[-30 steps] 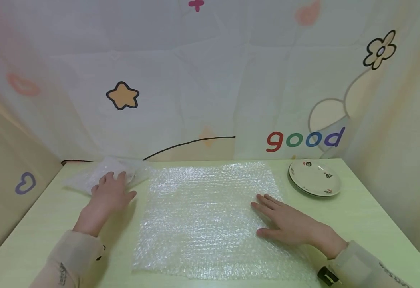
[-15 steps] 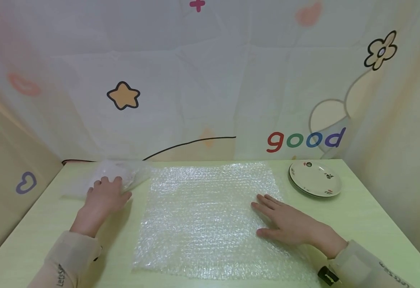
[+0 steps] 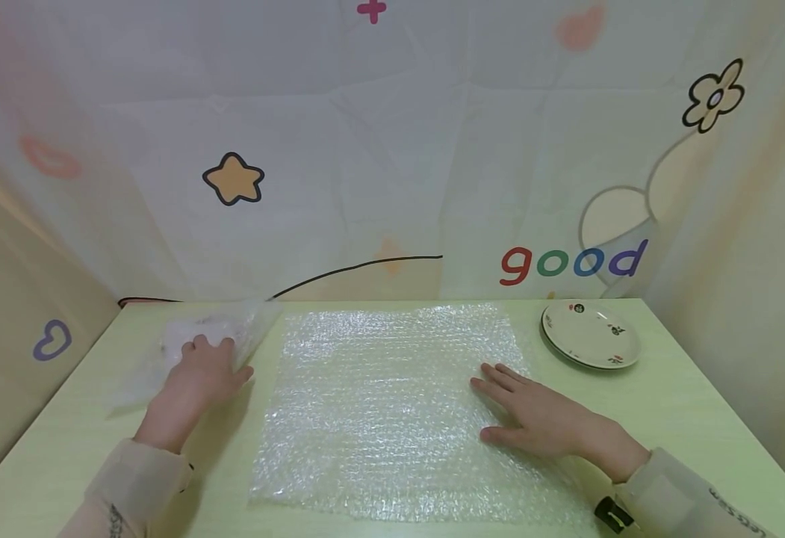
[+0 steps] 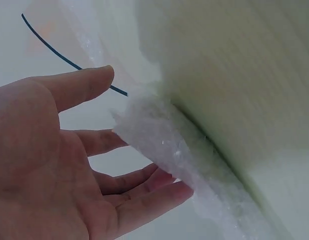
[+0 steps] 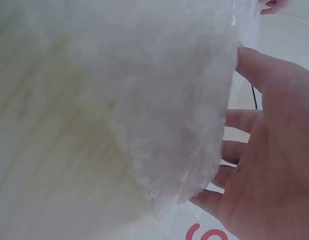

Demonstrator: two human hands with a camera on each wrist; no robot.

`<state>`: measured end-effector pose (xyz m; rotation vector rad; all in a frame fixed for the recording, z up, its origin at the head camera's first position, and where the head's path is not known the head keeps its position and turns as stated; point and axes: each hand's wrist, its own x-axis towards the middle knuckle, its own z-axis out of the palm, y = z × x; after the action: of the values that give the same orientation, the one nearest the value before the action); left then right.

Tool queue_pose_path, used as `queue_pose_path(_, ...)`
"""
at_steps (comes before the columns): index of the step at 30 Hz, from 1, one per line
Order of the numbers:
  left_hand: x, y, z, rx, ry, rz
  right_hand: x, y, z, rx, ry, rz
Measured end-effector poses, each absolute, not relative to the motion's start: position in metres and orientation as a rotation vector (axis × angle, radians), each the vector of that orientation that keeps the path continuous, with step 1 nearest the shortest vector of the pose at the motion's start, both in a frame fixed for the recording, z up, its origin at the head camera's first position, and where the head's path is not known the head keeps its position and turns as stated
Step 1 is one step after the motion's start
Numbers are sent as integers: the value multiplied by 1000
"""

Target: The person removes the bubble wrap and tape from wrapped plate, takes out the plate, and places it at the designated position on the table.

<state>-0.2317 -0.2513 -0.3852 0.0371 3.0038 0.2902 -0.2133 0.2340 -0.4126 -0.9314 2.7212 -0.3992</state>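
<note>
Hands (image 3: 204, 377) (image 3: 541, 418) x2, bub-wrap sht (image 3: 379, 418) x1

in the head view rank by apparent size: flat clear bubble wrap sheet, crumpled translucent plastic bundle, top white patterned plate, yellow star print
Largest to smallest:
Flat clear bubble wrap sheet
Crumpled translucent plastic bundle, partly hidden by the left hand
Top white patterned plate
Yellow star print

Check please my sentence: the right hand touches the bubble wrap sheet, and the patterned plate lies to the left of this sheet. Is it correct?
Only the side is wrong: the head view shows the patterned plate to the right of the bubble wrap sheet. The right hand does touch the sheet.
</note>
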Motion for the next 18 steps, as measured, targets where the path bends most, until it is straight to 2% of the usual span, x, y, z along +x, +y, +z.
queue_pose_path(18, -221, -246, -371, 258, 2988, 448, -213, 234, -413, -946, 2726, -397)
